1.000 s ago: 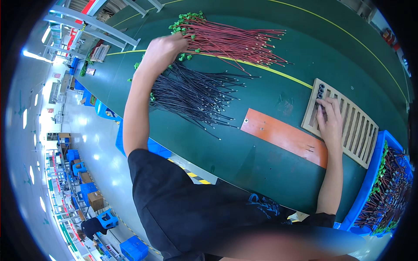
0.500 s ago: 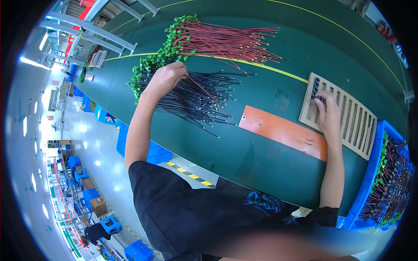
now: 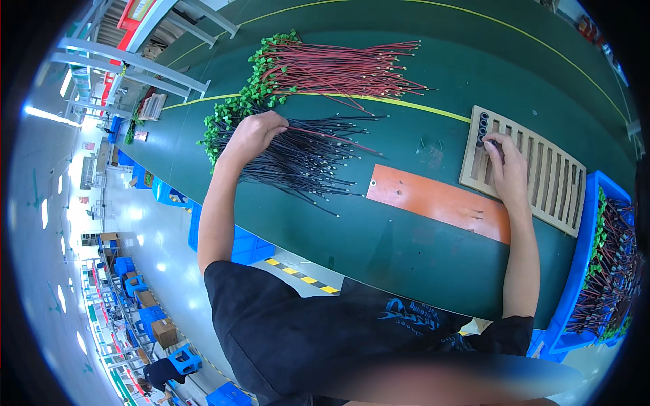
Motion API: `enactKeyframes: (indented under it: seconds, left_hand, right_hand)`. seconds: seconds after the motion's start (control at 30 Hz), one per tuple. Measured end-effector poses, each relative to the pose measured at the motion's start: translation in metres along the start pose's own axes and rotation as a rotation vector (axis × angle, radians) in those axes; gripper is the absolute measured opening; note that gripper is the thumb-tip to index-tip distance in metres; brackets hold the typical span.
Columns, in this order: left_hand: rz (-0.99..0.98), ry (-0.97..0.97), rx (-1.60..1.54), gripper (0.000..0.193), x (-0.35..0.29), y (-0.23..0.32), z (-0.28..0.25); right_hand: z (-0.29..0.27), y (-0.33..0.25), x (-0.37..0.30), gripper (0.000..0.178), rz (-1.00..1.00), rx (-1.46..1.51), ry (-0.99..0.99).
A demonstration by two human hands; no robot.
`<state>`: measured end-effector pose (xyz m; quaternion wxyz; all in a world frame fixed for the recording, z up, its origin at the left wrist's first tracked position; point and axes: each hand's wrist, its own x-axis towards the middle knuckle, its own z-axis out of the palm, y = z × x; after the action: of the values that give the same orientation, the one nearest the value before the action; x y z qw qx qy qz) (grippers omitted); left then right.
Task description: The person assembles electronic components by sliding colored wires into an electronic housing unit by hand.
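My left hand (image 3: 256, 138) is closed in a pinch on a red wire (image 3: 332, 140), which stretches to the right over a heap of black wires (image 3: 305, 162). Green connectors (image 3: 220, 122) cap the left ends of the heap. Beyond it lies a bundle of red wires (image 3: 349, 68), also with green connectors. My right hand (image 3: 509, 169) rests over the left end of a slotted wooden tray (image 3: 468, 172). Its thumb and fingertips close round a small black round part, mostly hidden. Several black round parts (image 3: 483, 123) sit in the tray's first slot.
An orange sheet (image 3: 433, 199) lies on the green table (image 3: 352, 237) between my arms. At the right edge stands a blue bin (image 3: 569, 291) filled with wires and green connectors. Metal frame legs (image 3: 149, 64) rise at the far left.
The red wire in my left hand has swung up and lies flatter across the black wires. My right hand has shifted slightly farther along the tray's first slot, toward the black parts.
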<state>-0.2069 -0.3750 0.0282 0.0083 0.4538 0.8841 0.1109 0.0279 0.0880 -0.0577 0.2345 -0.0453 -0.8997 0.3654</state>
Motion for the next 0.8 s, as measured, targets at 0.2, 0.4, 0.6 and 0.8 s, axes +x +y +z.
enactKeyframes:
  seconds: [0.2,0.4,0.6,0.8]
  left_hand:
    - [-0.081,-0.061,-0.025,0.015,0.005,0.013,-0.006]
    - [-0.007,-0.174,0.03,0.015,0.0,-0.006,0.01]
    - [0.04,-0.13,-0.028,0.014,0.0,-0.012,0.003]
    - [-0.153,0.171,0.076,0.019,-0.007,-0.017,-0.017]
  right_hand:
    - [-0.002,0.001,0.002,0.016,0.019,0.003,0.002]
    - [-0.002,-0.003,0.001,0.016,0.011,0.018,-0.006]
    - [-0.002,-0.002,0.001,0.016,0.014,0.03,-0.011]
    - [0.002,0.006,-0.002,0.016,0.013,0.051,0.017]
